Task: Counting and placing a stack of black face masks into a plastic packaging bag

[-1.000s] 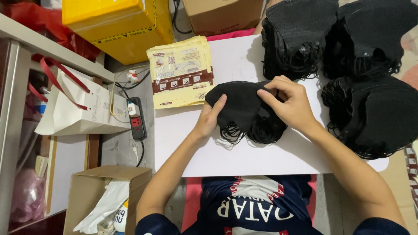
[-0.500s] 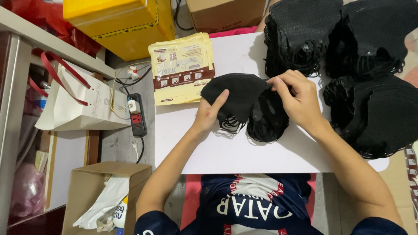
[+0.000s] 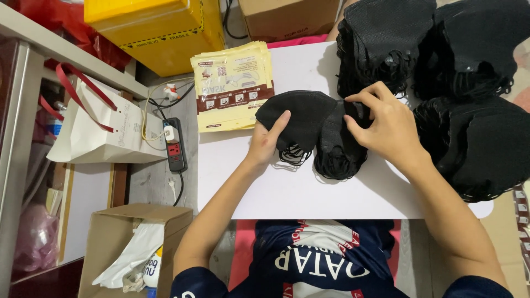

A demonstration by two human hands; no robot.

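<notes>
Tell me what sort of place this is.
Probably a home packing spot for face masks: big stacks of black fabric masks crowd a white board, a pile of yellow-and-brown printed pouches waits nearby, and brown cardboard boxes stand around.

Counts of items on and around the bench.
Two black masks under two hands; three black mask stacks at the far right edge; one sachet stack; three cardboard boxes; one paper bag; one power strip.

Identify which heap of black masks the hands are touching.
The small heap mid-board, under the left hand and right hand; the three bigger stacks lie untouched at right.
</notes>
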